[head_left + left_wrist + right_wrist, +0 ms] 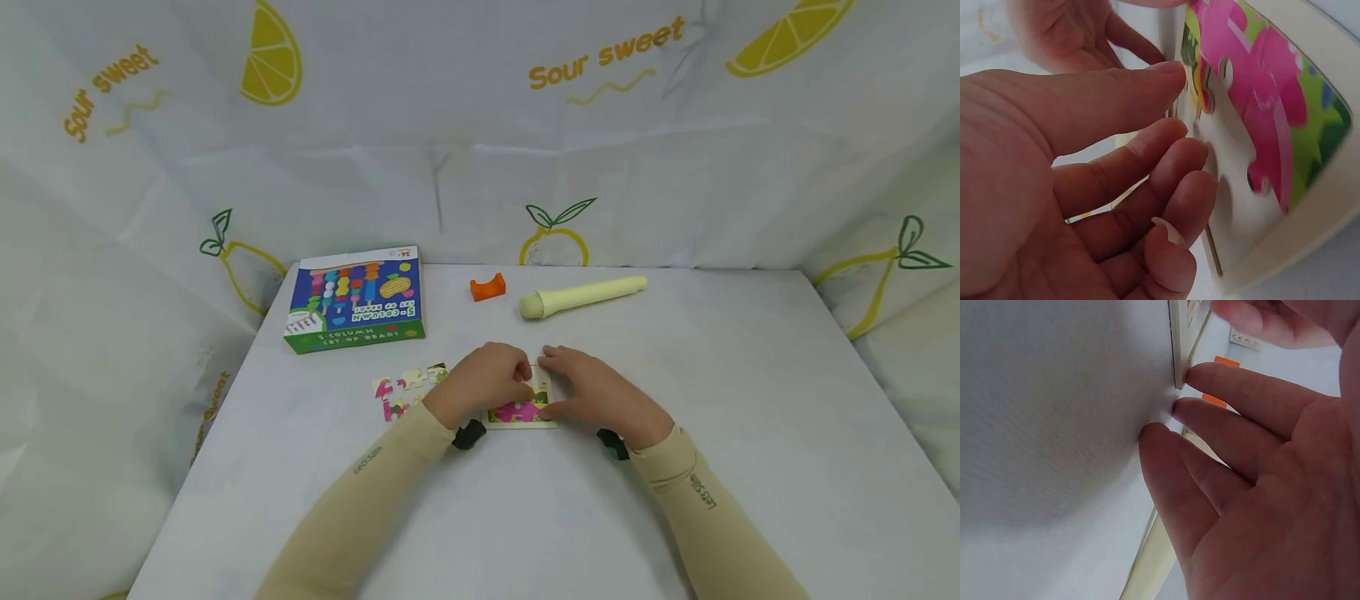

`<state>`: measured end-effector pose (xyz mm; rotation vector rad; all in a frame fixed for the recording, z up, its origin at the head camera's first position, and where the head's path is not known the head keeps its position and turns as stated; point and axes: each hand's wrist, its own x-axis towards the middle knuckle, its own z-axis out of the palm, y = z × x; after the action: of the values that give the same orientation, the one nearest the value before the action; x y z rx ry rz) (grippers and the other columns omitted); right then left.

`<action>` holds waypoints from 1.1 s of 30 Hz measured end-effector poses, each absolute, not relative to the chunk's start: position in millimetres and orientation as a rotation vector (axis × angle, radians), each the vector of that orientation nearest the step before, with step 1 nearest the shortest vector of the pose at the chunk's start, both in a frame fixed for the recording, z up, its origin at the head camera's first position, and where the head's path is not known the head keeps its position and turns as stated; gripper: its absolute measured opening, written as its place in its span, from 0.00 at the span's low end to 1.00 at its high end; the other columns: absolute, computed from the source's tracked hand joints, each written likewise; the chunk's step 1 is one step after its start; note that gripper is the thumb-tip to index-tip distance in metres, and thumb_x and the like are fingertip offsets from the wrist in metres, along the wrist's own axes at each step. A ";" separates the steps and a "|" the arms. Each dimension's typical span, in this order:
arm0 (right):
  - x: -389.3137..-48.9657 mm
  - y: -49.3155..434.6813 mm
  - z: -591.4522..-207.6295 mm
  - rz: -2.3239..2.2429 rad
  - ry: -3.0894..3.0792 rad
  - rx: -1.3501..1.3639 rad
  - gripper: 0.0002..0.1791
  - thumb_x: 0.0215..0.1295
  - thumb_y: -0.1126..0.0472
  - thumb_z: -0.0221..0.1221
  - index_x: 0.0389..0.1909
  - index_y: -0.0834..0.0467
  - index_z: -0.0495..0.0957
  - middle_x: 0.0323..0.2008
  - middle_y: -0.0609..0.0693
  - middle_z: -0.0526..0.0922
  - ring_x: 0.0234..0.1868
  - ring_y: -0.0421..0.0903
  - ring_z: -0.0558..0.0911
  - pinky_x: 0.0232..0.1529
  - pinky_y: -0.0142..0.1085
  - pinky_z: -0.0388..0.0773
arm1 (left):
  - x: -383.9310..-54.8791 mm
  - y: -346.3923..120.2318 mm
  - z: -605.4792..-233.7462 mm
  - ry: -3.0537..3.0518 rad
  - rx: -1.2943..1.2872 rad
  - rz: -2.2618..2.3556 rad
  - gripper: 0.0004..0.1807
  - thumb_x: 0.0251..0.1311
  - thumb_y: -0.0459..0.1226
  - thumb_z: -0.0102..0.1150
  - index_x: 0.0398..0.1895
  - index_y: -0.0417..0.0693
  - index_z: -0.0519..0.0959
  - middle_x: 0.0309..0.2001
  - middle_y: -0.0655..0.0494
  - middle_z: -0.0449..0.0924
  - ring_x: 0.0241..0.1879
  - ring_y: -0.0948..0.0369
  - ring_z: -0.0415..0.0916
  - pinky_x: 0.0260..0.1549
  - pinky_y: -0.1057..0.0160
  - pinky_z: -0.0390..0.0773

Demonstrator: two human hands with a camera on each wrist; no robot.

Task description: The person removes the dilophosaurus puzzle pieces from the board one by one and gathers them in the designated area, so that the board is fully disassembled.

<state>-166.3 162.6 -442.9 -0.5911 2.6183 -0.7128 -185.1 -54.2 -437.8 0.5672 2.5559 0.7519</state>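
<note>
A pale framed jigsaw puzzle board (pixel 522 426) lies on the table, partly filled with pink and green pieces; bare backing shows in the left wrist view. Over its upper middle, my left hand (pixel 487 379) has curled fingers. Its thumb and fingertips pinch a small green, yellow and red puzzle piece (pixel 1199 87), mostly hidden behind them. My right hand (pixel 600 387) spreads along the board's right side, its long fingers fairly straight and fingertips at the frame's edge. Left of the board, loose puzzle pieces (pixel 396 406) lie grouped, partly covered by the left forearm.
A blue and green bead-set box (pixel 356 300) stands at the back left. Behind the board are an orange curved block (pixel 488 287) and a pale yellow microphone-shaped toy (pixel 588 296). A white printed curtain (pixel 480 167) hangs along the table's back edge.
</note>
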 end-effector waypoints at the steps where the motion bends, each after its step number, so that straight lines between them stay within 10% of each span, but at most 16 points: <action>1: -166.1 162.4 -443.2 -0.716 2.617 -0.596 0.46 0.62 0.51 0.78 0.77 0.64 0.71 0.82 0.60 0.66 0.85 0.63 0.62 0.81 0.60 0.63 | -185.2 -51.8 -437.8 2.550 0.564 0.744 0.09 0.68 0.44 0.73 0.44 0.51 0.87 0.35 0.61 0.84 0.36 0.61 0.78 0.38 0.65 0.78; 33: -164.7 160.7 -441.1 -0.716 2.632 -0.609 0.44 0.62 0.54 0.78 0.76 0.66 0.72 0.81 0.63 0.68 0.83 0.65 0.64 0.80 0.60 0.65 | -178.0 -41.1 -441.3 2.605 0.551 0.752 0.07 0.73 0.42 0.68 0.46 0.50 0.87 0.38 0.61 0.83 0.35 0.63 0.76 0.35 0.68 0.77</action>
<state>-164.7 160.7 -441.1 -0.6094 2.6318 -0.7163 -178.0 -41.1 -441.3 0.5508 2.6050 0.7515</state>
